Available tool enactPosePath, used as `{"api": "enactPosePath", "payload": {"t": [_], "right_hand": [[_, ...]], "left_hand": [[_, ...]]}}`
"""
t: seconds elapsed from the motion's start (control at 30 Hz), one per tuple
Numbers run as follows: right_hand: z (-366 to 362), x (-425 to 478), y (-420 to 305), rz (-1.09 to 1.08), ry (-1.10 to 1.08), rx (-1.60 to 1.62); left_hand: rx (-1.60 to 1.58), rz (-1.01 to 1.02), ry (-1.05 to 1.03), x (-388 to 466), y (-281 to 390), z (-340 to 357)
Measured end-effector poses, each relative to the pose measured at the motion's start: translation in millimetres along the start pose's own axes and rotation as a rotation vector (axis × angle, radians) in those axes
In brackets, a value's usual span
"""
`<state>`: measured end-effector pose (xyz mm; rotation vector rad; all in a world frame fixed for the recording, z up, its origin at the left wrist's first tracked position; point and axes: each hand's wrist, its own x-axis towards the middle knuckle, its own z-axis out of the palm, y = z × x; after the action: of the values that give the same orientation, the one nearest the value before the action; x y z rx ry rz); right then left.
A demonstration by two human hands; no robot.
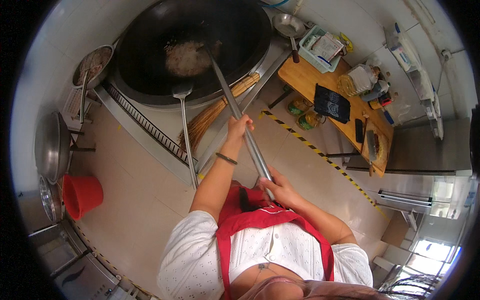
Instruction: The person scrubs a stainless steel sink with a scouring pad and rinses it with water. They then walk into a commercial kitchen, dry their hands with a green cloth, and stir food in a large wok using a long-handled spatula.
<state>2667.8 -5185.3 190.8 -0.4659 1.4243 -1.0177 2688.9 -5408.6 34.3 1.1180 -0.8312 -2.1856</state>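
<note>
My left hand (240,127) grips the middle of a long metal handle, part of a long-handled wok tool (229,98). Lower down, near my apron, my right hand (279,187) closes round the same handle close to its end. The tool's far end reaches into a large black wok (150,75), where its head is partly hidden beside pale, pinkish-brown food (187,60), perhaps minced meat. A metal spatula (182,92) rests with its blade on the wok's near rim. Beside it, a straw brush (210,118) lies across the stove edge under the long handle.
Left of the wok stands a metal bowl (107,56) of food with a long-handled utensil, then a steel basin (50,146) and a red bucket (81,195). A wooden table (300,77) at right bears a basket (318,52), a cleaver (371,144) and bottles. A frying pan (288,25) sits behind.
</note>
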Motion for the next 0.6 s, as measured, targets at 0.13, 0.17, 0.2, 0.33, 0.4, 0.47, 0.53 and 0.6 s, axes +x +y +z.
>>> {"api": "enactPosePath", "payload": {"t": [0.13, 0.17, 0.2, 0.33, 0.4, 0.47, 0.53, 0.6], "right_hand": [[-27.0, -26.9, -5.7, 0.050, -0.007, -0.052], [-34.4, -24.0, 2.3, 0.043, -0.009, -0.113], [-39.9, -16.4, 15.9, 0.039, -0.001, -0.135], [-44.6, 48.4, 40.6, -0.037, -0.121, -0.018], [-34.4, 94.9, 36.4, -0.057, -0.158, 0.058], [-23.5, 134.7, 23.8, -0.059, -0.195, 0.167], [-4.2, 148.1, -0.2, -0.018, -0.255, 0.195], [-3.6, 147.9, -5.4, 0.033, -0.218, 0.187]], "left_hand": [[0.142, -0.025, 0.010, -33.5, 4.3, 27.0], [0.174, 0.007, 0.024, -34.2, -1.7, 24.4], [0.204, 0.051, 0.045, -26.5, -11.4, 15.8], [0.371, 0.082, 0.204, 23.2, -10.5, -17.0], [0.381, 0.092, 0.217, 48.3, 16.0, -33.2], [0.300, 0.133, 0.236, 71.0, 40.5, -46.3], [0.317, 0.124, 0.290, 107.1, 37.0, -90.1], [0.473, 0.112, 0.259, 113.9, 35.0, -90.1]]}}
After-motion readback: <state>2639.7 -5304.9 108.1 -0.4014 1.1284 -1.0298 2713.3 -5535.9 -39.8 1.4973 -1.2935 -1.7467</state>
